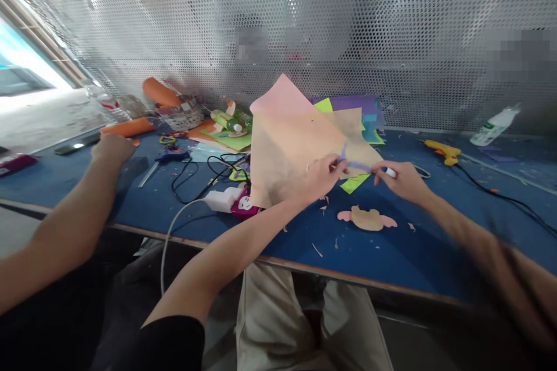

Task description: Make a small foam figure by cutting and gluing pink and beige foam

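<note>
Between my two hands stretches a thin purple strip [357, 165], blurred, with a short branch pointing up near its left end. My left hand [324, 177] is closed in a pinch on the left end, over the edge of a large tan sheet [287, 151]. The right end meets the closed fingertips of my right hand [402, 181]. A small white object [390, 172] shows in the right hand; its kind is not clear. Below the hands, on the blue table, lies a tan cutout with pink wing-like sides [368, 219].
A yellow glue gun [444, 152] and a white bottle [496, 126] are at right. At left are a blue glue gun [172, 155], cables, a purple power strip [243, 204] and a basket [180, 115]. Another person's hand [114, 149] is near an orange roll [126, 127]. Perforated metal stands behind.
</note>
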Motion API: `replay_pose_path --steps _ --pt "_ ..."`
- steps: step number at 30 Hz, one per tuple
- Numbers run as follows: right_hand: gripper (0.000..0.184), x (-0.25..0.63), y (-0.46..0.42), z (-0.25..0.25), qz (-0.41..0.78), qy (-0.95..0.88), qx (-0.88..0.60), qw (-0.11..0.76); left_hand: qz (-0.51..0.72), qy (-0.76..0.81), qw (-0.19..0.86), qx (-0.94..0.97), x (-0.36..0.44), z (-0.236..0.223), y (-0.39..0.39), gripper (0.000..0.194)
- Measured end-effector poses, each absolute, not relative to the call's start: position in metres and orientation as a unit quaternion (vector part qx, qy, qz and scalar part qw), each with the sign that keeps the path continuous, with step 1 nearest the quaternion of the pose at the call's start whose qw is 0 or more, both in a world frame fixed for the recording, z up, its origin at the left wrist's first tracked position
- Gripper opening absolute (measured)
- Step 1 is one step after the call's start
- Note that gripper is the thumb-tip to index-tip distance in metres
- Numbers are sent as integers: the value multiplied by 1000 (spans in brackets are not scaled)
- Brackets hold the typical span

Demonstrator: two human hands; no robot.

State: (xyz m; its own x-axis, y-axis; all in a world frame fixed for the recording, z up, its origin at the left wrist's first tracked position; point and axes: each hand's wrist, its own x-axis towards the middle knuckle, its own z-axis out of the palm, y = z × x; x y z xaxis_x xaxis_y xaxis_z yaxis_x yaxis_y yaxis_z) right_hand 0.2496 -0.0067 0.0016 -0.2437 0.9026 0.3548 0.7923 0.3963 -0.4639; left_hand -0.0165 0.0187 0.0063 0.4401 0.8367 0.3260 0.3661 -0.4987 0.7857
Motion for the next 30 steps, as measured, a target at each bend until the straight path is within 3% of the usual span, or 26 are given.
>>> replay_pose_path --steps 3,7,9,12,15,21,27,30 --pt "35 273 26 17 47 -749 -620 229 421 369 476 678 -17 7 25 57" --pt "38 306 83 41 5 -692 -691 209 343 351 568 661 -17 9 26 61" --pt "39 315 110 46 -10 -664 -721 196 302 361 520 713 -16 7 20 57" --pt "33 318 141 44 -27 -636 -752 171 263 351 334 834 -12 2 9 38" --pt "45 314 164 37 -37 -629 -759 166 234 349 183 889 -9 3 0 31" --pt "73 303 203 29 -16 -605 -763 228 231 346 90 905 -13 10 2 43" --pt "51 282 235 23 22 -556 -754 350 229 321 51 918 -11 4 5 40" --pt "52 271 243 27 7 -534 -743 403 225 316 38 921 -11 4 5 37"
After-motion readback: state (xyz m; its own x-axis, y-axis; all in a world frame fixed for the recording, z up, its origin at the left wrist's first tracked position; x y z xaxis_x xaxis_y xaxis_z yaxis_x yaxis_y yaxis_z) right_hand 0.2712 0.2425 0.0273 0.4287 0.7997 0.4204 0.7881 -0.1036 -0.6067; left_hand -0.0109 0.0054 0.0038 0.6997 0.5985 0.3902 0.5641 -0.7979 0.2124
